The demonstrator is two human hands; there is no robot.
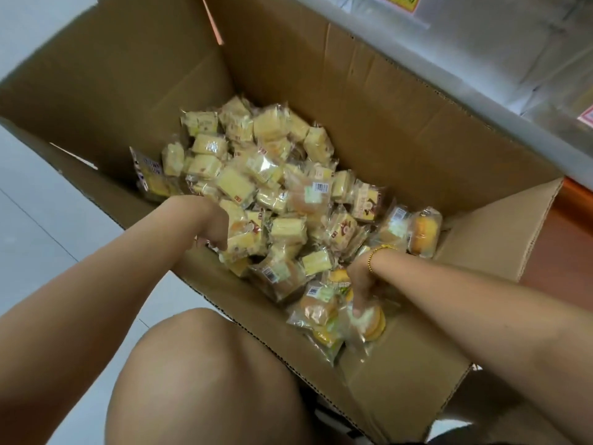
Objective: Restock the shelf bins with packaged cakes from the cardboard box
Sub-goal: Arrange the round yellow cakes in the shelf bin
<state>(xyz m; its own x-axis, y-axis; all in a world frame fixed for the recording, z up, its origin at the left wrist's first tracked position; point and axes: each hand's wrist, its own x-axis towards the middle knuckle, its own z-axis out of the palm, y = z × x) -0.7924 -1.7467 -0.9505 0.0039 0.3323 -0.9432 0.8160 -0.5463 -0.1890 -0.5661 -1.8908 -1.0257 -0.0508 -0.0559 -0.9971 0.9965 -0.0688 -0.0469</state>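
Left hand (214, 229), right hand (362, 282) grip cakes (266, 175) in box (353, 107)

hands: we see the left hand (213, 228) and right hand (362, 284) both bare | arms: both forearms (96, 300) bare up to the frame edge | right wrist: we see a thin gold beaded bracelet (378, 253) | leg: we see one bare knee (205, 364)

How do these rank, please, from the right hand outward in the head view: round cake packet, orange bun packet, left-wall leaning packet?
1. Round cake packet, in the right hand.
2. Orange bun packet, right corner.
3. Leaning packet, far left wall.
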